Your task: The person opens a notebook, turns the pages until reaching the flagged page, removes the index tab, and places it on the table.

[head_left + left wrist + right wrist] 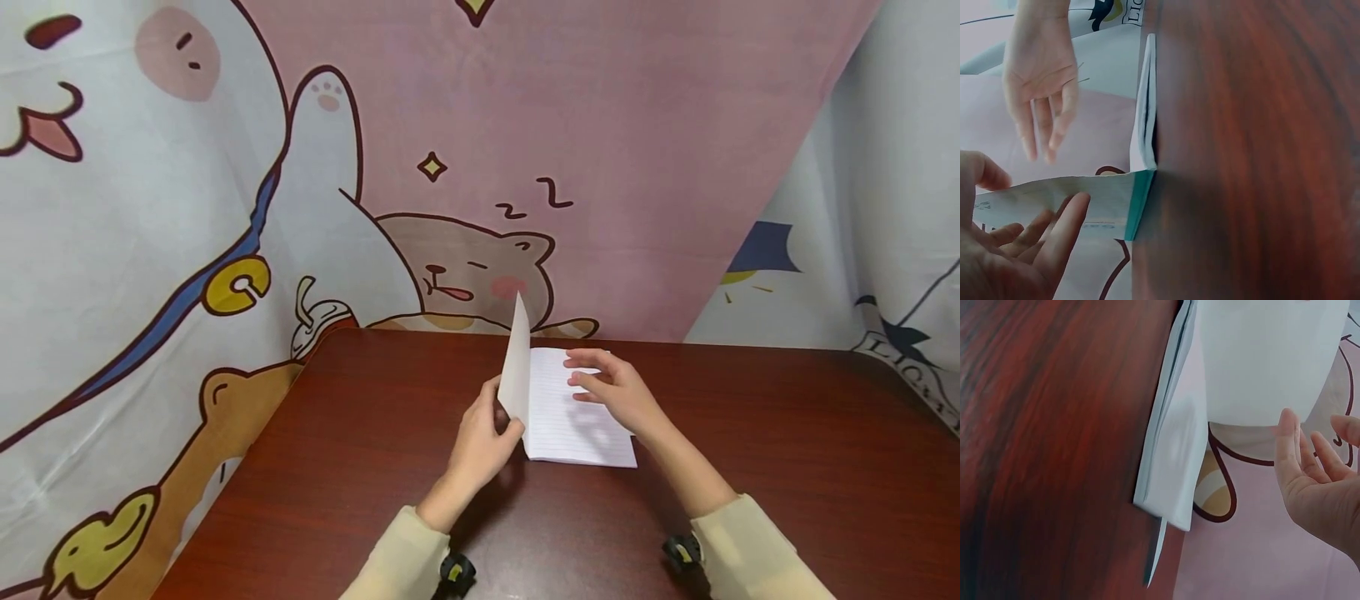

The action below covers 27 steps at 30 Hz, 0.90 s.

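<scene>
"While the notebook lies open just below the middle of the head frame, which way does it point?"

"Its long axis runs up the frame, away from the person; the cover stands raised at left, the lined page flat at right"

"How many of each?"

"One notebook, two hands, two pale sleeves"

"And their grip?"

"The left hand holds the cover between thumb and fingers; the right hand hangs loose above the page, holding nothing"

"Surface, room?"

"Reddish-brown wooden table across the lower frame, pink-and-white cartoon cloth across the upper"
</scene>
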Each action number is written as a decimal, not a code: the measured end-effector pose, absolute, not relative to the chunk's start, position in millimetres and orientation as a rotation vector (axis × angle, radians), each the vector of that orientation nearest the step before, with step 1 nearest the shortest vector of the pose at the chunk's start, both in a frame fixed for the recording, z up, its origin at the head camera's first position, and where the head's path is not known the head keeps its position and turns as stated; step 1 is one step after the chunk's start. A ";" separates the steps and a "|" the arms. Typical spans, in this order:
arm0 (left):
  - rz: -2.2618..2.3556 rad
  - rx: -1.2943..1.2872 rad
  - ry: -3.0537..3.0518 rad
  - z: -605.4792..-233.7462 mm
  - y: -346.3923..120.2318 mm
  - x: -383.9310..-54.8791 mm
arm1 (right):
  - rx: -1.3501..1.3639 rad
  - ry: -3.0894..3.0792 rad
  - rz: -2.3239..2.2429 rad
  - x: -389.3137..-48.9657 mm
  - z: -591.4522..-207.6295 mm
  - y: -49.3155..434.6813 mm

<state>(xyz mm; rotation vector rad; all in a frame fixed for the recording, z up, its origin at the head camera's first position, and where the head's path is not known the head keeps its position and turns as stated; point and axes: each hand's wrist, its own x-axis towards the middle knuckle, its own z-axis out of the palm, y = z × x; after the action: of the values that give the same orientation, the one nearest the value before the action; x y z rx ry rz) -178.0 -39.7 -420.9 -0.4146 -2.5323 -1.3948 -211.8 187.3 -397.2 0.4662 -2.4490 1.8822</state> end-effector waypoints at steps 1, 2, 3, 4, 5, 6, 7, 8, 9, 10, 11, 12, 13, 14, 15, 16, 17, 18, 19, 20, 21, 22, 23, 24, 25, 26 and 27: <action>-1.401 -0.397 -2.542 -419.2 -40.7 -177.9 | 0.463 -2.453 1.876 -211.7 -397.9 188.8; -1.403 -0.379 -2.552 -417.4 -41.7 -177.9 | 0.460 -2.454 1.874 -211.5 -398.5 190.1; -1.406 -0.364 -2.558 -415.6 -42.8 -178.1 | 0.455 -2.454 1.871 -211.4 -399.1 191.5; -1.406 -0.351 -2.564 -413.7 -44.0 -178.2 | 0.453 -2.455 1.869 -211.3 -399.5 192.9; -1.397 -0.340 -2.567 -411.8 -45.4 -178.5 | 0.451 -2.456 1.868 -211.2 -400.1 194.3; -1.390 -0.329 -2.568 -409.6 -46.8 -178.4 | 0.449 -2.458 1.866 -211.2 -400.6 195.7; -1.373 -0.320 -2.567 -407.9 -48.2 -178.6 | 0.448 -2.458 1.866 -211.2 -401.2 197.0; -1.357 -0.314 -2.564 -406.2 -49.5 -178.8 | 0.447 -2.460 1.864 -211.3 -401.8 198.4; -1.348 -0.312 -2.558 -404.6 -51.0 -179.2 | 0.444 -2.463 1.862 -211.4 -402.4 199.8; -1.337 -0.312 -2.551 -403.5 -52.5 -179.7 | 0.441 -2.464 1.863 -211.5 -402.9 201.2; -1.334 -0.313 -2.543 -402.4 -54.0 -180.2 | 0.435 -2.467 1.860 -211.5 -403.4 202.5; -1.337 -0.316 -2.534 -401.2 -55.3 -180.8 | 0.430 -2.469 1.859 -211.6 -403.9 203.7; -1.347 -0.323 -2.526 -399.8 -56.7 -181.2 | 0.425 -2.471 1.857 -211.6 -404.3 204.9; -1.361 -0.327 -2.518 -398.4 -58.2 -181.8 | 0.419 -2.475 1.853 -211.6 -404.7 206.0; -1.373 -0.334 -2.509 -397.1 -59.7 -182.4 | 0.415 -2.477 1.852 -211.6 -405.1 206.8; -1.383 -0.337 -2.502 -395.5 -61.2 -182.8 | 0.411 -2.476 1.854 -211.6 -405.4 207.6; -1.394 -0.339 -2.497 -393.8 -62.7 -183.1 | 0.409 -2.477 1.855 -211.6 -405.7 208.3; -1.398 -0.343 -2.493 -392.0 -64.3 -183.6 | 0.409 -2.475 1.859 -211.7 -406.1 209.0; -1.403 -0.346 -2.490 -390.5 -66.0 -184.1 | 0.407 -2.474 1.859 -211.8 -406.4 209.7; -1.406 -0.348 -2.488 -389.2 -67.6 -184.8 | 0.405 -2.472 1.860 -211.9 -406.8 210.3; -1.406 -0.351 -2.490 -387.9 -69.2 -185.3 | 0.403 -2.469 1.864 -212.0 -407.2 211.0; -1.405 -0.353 -2.495 -386.9 -70.8 -186.0 | 0.401 -2.467 1.865 -212.1 -407.7 211.8; -1.402 -0.357 -2.502 -386.1 -72.4 -186.6 | 0.399 -2.467 1.862 -212.3 -408.2 212.6; -1.398 -0.362 -2.508 -385.3 -74.0 -187.2 | 0.396 -2.470 1.857 -212.5 -408.8 213.4; -1.393 -0.366 -2.516 -384.7 -75.6 -187.7 | 0.393 -2.473 1.853 -212.6 -409.3 214.3; -1.386 -0.369 -2.527 -384.2 -77.1 -188.2 | 0.388 -2.474 1.852 -212.7 -409.9 215.1; -1.375 -0.368 -2.540 -384.0 -78.6 -188.5 | 0.385 -2.475 1.851 -212.8 -410.3 215.9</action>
<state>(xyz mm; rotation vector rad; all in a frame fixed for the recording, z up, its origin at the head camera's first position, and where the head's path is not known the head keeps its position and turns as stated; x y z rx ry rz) -188.5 -78.6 -384.0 -0.3682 -2.5400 -1.3749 -212.8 215.9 -410.3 0.3851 -2.4750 1.8508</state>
